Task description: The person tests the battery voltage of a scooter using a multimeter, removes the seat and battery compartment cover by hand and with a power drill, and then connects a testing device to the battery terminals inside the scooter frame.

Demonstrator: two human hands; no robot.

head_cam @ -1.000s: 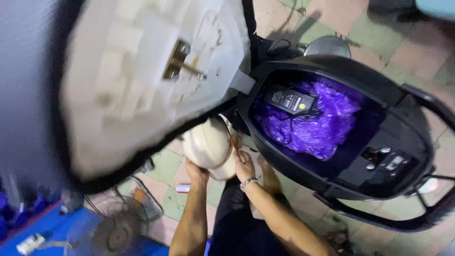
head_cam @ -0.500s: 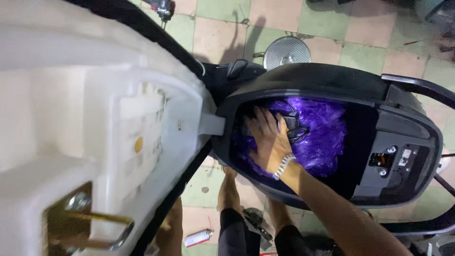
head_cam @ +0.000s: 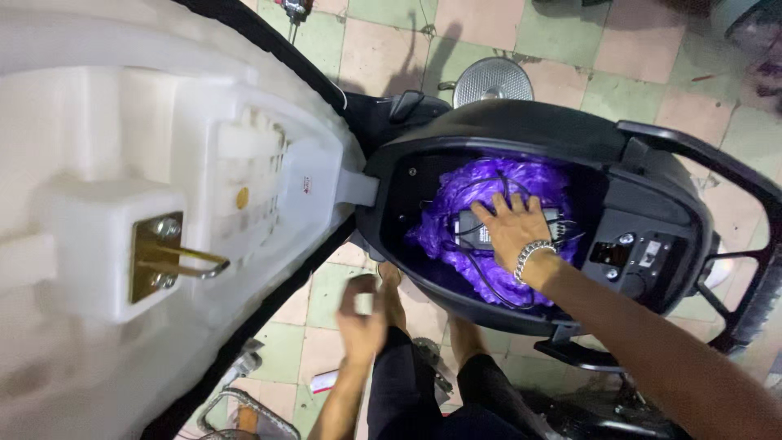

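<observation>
I am looking down into the open storage tub (head_cam: 407, 204) of a black scooter, its seat (head_cam: 163, 204) swung up on the left and showing a pale underside with a brass latch loop (head_cam: 175, 261). The tub's black rim is curving close around my right hand (head_cam: 511, 228), with the seat hinge on the left and a black panel (head_cam: 643, 244) with small fittings on the right, so room to move sideways is narrow; the space above is open.

My right hand is lying palm down, fingers spread apart, on a flat black box (head_cam: 472, 224) with cords, which is resting on a crumpled purple bag (head_cam: 505, 183) filling the tub floor. The grip is flat and loose, not clamped; the box is directly under my fingers and palm, touching them. A silver bracelet (head_cam: 531, 254) is sitting on that wrist.

My left hand (head_cam: 360, 314) is hanging outside the tub, below its rim, over my knees and the tiled floor (head_cam: 481, 33). It is blurred; its fingers are curled around a small pale thing I cannot identify.
</observation>
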